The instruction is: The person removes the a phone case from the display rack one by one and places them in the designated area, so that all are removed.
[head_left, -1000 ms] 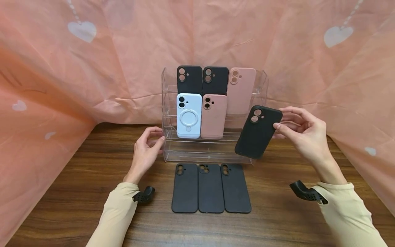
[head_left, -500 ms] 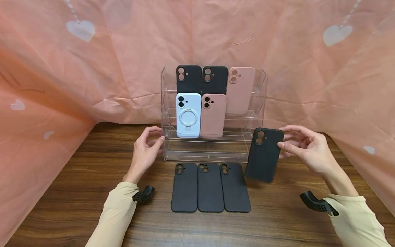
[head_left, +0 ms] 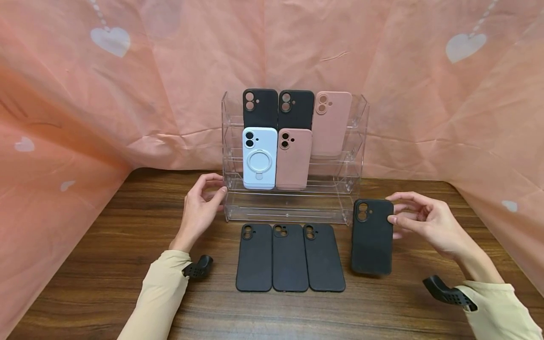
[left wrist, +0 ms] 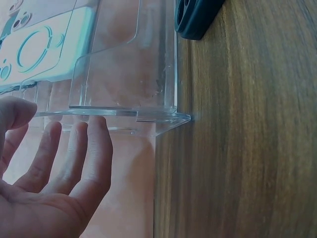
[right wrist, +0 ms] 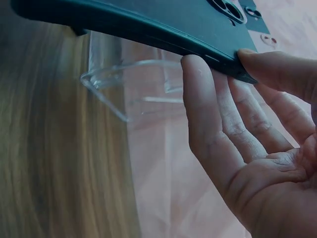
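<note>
Left of centre, the left hand (head_left: 199,208), fingers loosely spread, touches the clear rack's (head_left: 259,215) left edge. Lower centre, three black cases (head_left: 290,262) lie edge to edge. Beyond a narrow strip of wooden table (head_left: 345,243), the right hand (head_left: 433,226) pinches the held case (head_left: 371,243) by its right edge, lower and straighter than a second ago.

Rack (head_left: 287,216) stands behind the row of cases (head_left: 290,259) on your table (head_left: 106,259), a trio (head_left: 296,109) up top in it, a pair (head_left: 293,160) lower, before the trio's left two. Your left hand (head_left: 200,208) is at its left side; held case (head_left: 372,238), in your right hand (head_left: 429,224), right of the row.
</note>
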`<move>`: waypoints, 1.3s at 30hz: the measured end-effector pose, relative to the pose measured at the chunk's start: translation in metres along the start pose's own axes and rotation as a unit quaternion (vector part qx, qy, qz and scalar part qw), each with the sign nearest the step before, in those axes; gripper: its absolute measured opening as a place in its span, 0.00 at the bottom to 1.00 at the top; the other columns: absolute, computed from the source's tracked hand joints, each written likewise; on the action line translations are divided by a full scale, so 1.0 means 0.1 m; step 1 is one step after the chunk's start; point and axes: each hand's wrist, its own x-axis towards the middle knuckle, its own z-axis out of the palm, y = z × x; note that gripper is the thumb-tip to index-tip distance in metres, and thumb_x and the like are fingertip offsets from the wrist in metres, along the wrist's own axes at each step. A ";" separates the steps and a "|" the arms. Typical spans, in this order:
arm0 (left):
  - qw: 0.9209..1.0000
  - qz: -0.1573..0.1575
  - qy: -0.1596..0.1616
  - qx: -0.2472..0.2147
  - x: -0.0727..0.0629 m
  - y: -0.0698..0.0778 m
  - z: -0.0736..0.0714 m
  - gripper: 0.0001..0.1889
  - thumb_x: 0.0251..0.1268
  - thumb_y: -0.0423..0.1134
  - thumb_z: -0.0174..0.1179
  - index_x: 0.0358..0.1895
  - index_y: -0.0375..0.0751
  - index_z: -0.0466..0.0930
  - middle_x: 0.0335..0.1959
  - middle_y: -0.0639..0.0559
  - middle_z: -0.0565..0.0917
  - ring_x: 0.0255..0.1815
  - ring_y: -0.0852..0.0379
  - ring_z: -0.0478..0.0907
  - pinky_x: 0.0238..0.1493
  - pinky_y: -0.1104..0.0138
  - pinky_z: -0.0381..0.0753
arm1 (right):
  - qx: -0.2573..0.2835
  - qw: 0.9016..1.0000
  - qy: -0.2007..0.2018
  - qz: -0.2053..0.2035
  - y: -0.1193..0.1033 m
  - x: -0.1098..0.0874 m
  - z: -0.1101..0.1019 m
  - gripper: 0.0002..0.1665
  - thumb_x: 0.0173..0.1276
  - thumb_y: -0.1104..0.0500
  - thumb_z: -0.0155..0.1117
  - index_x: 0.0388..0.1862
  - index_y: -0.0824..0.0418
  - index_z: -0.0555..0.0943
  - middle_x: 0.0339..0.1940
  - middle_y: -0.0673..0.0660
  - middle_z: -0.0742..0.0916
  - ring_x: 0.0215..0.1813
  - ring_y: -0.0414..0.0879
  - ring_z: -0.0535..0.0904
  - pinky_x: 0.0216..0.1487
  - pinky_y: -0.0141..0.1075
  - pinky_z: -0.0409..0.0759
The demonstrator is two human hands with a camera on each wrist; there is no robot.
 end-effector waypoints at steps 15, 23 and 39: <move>1.000 0.001 -0.002 -0.003 0.00 0.01 -0.01 0.15 0.72 0.37 0.63 0.59 0.44 0.77 0.55 0.42 0.84 0.52 0.42 0.87 0.39 0.52 0.92 | -0.025 0.999 -0.024 0.030 0.15 -0.12 -0.07 0.30 0.69 0.81 0.56 0.65 0.60 0.77 0.44 0.51 0.90 0.42 0.42 0.90 0.32 0.50 0.90; 1.000 0.005 -0.001 -0.001 0.01 -0.01 0.00 0.15 0.72 0.36 0.63 0.58 0.44 0.77 0.55 0.42 0.84 0.51 0.44 0.88 0.38 0.53 0.92 | -0.064 0.996 -0.004 0.062 0.19 -0.13 0.00 0.28 0.68 0.78 0.62 0.63 0.59 0.78 0.43 0.49 0.88 0.38 0.42 0.89 0.30 0.50 0.89; 1.000 -0.002 -0.005 0.000 0.01 0.00 0.00 0.15 0.72 0.37 0.63 0.59 0.45 0.77 0.55 0.42 0.84 0.52 0.44 0.87 0.38 0.57 0.92 | -0.110 0.985 -0.005 0.136 0.34 -0.05 0.13 0.24 0.71 0.70 0.65 0.64 0.65 0.76 0.45 0.46 0.89 0.44 0.39 0.89 0.35 0.48 0.91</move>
